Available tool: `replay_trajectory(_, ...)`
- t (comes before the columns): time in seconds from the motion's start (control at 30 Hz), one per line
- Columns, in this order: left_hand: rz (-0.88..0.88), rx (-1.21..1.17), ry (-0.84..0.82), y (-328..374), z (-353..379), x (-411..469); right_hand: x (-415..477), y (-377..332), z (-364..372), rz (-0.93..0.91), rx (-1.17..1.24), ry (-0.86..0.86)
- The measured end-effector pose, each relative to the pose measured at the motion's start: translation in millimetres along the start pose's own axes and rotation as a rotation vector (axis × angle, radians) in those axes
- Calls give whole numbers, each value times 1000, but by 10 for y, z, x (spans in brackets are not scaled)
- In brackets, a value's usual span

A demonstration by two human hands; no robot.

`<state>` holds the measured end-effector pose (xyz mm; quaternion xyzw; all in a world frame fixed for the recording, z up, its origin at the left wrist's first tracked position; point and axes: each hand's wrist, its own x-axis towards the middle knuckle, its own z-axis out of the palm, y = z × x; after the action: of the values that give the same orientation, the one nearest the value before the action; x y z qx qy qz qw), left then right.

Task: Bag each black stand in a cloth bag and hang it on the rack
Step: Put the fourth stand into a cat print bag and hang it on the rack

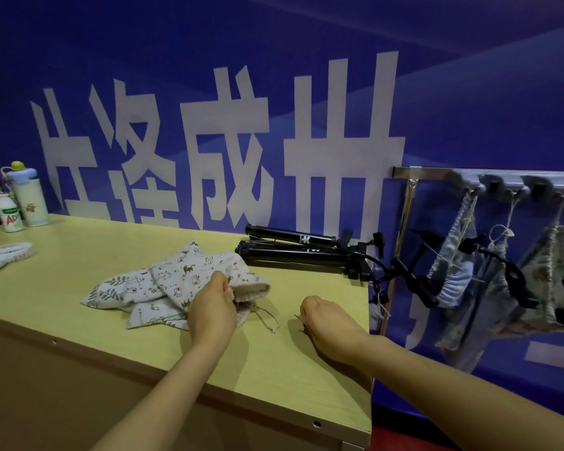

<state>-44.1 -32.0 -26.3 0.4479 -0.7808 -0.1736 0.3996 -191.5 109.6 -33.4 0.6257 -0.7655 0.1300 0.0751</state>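
A pile of printed cloth bags (176, 281) lies in the middle of the wooden table (79, 262). My left hand (213, 304) pinches the open edge of the top bag, whose drawstring (267, 320) trails to the right. My right hand (326, 320) rests on the table as a closed fist, to the right of the bags; nothing shows in it. Two black stands (300, 252) lie folded side by side at the table's far right. On the wall rack (437, 174) to the right hang several cloth bags (453, 268) with black stands sticking out of them.
A white bottle with a blue and yellow cap (28, 196) and a small white drink bottle (10, 213) stand at the far left corner. A white hand-held fan (4, 255) lies at the left edge. A blue banner with big white characters (222, 144) covers the wall behind.
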Motion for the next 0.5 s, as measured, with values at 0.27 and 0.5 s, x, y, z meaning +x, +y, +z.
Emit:
replay_trajectory(0.27, -9, 29, 10, 126, -154, 17, 59, -152, 71, 73, 119, 57)
replay_trajectory(0.5, -5, 25, 31, 159, -293, 121, 221, -304, -20, 248, 421, 199)
